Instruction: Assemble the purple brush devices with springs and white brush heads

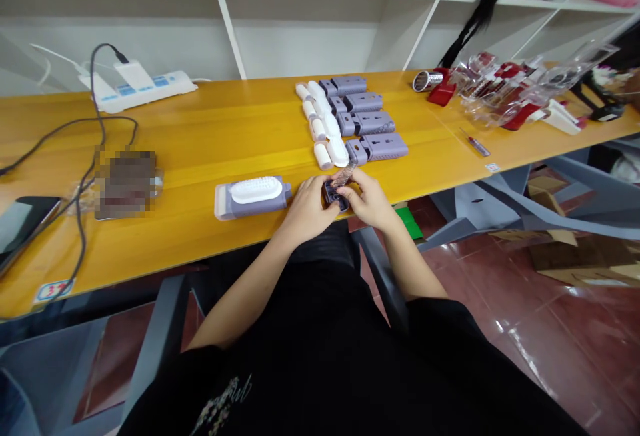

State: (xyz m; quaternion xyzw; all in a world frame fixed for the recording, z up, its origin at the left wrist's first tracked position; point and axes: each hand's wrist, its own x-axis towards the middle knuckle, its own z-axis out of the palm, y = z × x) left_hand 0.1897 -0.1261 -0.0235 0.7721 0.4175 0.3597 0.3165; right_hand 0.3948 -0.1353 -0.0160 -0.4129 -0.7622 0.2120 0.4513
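At the table's front edge, my left hand (pixel 311 208) is closed around the left side of a small dark purple-grey part (pixel 336 196). My right hand (pixel 369 199) pinches a crumpled clear piece (pixel 344 175) over that same part, with its fingers closed. To the left of my hands lies a purple-grey device (pixel 253 198) with a clear end and a white bumpy pad (pixel 257 189) on top. Just beyond my hands, several purple-grey bodies (pixel 384 147) lie in rows beside white oval pads (pixel 339 149) and small white cylinders (pixel 323 155).
The yellow wooden table (pixel 210 136) holds a power strip (pixel 145 93) with cables, a phone (pixel 25 223) and a blurred dark object (pixel 127 186) at left. Clear and red parts (pixel 515 89), a metal grater drum (pixel 427 81) and a small screwdriver (pixel 476 143) lie at right.
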